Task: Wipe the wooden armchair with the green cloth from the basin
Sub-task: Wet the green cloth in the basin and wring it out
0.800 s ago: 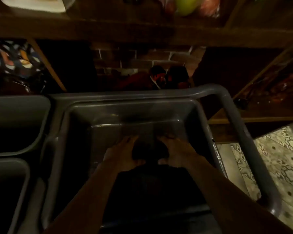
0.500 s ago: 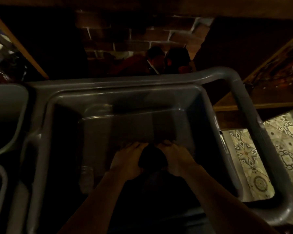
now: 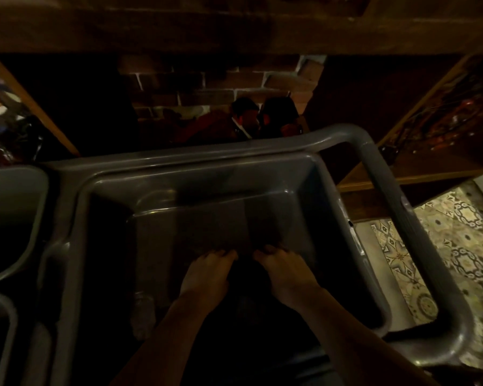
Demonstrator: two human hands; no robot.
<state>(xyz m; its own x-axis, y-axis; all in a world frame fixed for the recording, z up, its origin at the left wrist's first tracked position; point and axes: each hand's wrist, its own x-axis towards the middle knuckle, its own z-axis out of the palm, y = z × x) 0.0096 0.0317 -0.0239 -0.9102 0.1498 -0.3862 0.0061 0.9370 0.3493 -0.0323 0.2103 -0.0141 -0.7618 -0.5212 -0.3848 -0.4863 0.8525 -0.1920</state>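
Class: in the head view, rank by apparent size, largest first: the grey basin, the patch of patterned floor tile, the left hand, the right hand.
1. Grey basin
2. Patterned floor tile
3. Left hand and right hand: these look about alike, so they stay unranked. The cloth between them is too dark to judge.

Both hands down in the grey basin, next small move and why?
Probably lift the dark cloth clear of the basin: left hand and right hand are closed on the bundle between them, low inside. Its colour is unreadable in this light.
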